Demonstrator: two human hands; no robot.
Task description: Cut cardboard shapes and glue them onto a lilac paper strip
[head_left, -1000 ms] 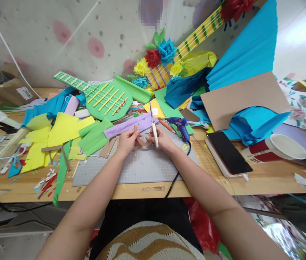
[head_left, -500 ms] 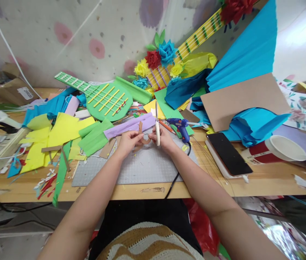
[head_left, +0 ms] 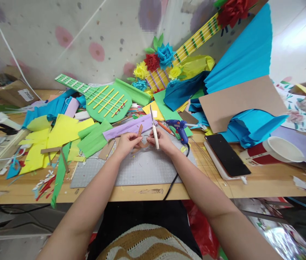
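Observation:
My left hand (head_left: 127, 142) pinches a small curved strip of brown cardboard (head_left: 140, 131) that stands up between my two hands. My right hand (head_left: 163, 141) is closed round the white handle of a pair of scissors (head_left: 153, 127), blades pointing away from me, and its fingers also touch the cardboard piece. Both hands hover over a grey cutting mat (head_left: 139, 168) at the table's front middle. A purple paper strip (head_left: 130, 127) lies just beyond my fingers.
A blue glue gun (head_left: 179, 127) lies right of my hands, its black cord running off the table edge. A black phone (head_left: 226, 154) and a red paper cup (head_left: 275, 151) lie further right. Green paper guitar (head_left: 105, 103), yellow, green and blue paper scraps crowd the left and back.
The cardboard strip has been turned between my fingers and now stands more upright. The scissors tilted slightly left. My hands stayed over the mat.

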